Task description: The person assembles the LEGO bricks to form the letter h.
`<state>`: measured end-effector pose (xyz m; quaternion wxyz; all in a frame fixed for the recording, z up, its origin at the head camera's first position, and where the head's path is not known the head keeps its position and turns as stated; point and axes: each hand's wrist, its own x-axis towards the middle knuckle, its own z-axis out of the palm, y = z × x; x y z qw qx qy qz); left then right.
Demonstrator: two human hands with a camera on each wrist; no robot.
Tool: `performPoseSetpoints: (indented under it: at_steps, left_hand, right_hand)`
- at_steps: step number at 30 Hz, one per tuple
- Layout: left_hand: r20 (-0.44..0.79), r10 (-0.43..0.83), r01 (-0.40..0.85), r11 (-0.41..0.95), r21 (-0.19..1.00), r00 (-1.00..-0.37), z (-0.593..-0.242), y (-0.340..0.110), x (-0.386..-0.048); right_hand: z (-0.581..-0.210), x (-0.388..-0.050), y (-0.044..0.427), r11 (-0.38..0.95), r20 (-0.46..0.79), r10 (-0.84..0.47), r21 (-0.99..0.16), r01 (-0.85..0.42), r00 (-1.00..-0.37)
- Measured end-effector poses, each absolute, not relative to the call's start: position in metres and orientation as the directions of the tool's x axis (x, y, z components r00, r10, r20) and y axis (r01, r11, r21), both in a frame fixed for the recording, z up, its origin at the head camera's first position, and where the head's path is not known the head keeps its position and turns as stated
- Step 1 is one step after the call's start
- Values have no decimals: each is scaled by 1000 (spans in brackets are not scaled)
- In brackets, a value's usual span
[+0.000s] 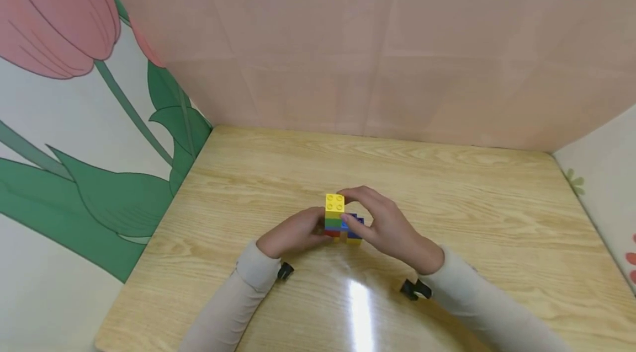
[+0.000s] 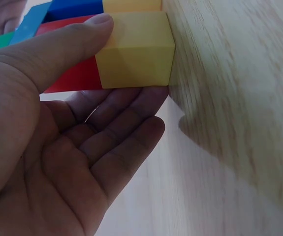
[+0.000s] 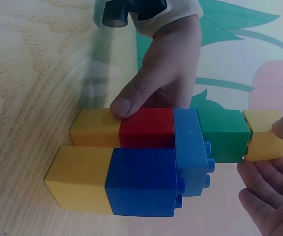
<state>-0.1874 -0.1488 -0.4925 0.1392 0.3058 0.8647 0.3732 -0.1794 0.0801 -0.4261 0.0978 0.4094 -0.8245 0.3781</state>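
A toy-brick build stands on the wooden table. Two columns form its base: a yellow brick [image 2: 136,64] under a red brick [image 3: 146,129], and another yellow brick [image 3: 79,179] under a dark blue brick [image 3: 143,182]. A light blue brick [image 3: 188,152] bridges them, with a green brick [image 3: 222,135] above the red side. My right hand [image 1: 390,225] pinches the topmost yellow brick [image 1: 335,206], which sits on the green one with a thin gap showing at the joint. My left hand [image 1: 295,230] holds the red-and-yellow column between thumb and fingers near the tabletop.
The wooden table [image 1: 447,192] reaches back to a pink wall covering [image 1: 308,54]. A tulip-patterned panel [image 1: 124,197] lines the left side, and a pale panel [image 1: 606,175] the right. Black camera mounts [image 1: 415,289] sit at both wrists.
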Motion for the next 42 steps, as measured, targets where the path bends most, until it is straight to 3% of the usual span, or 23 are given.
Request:
performPoseSetpoints:
  at_steps: [30, 42]
  left_hand:
    - [-5, 650, 447, 528, 722, -760, -494, -150, -186]
    - [5, 655, 451, 515, 729, -755, -490, -148, -187]
  right_hand:
    - [-428, -176, 78, 389, 516, -563, -524, -758, -646]
    - [-424, -178, 79, 383, 531, -582, -489, -784, -616]
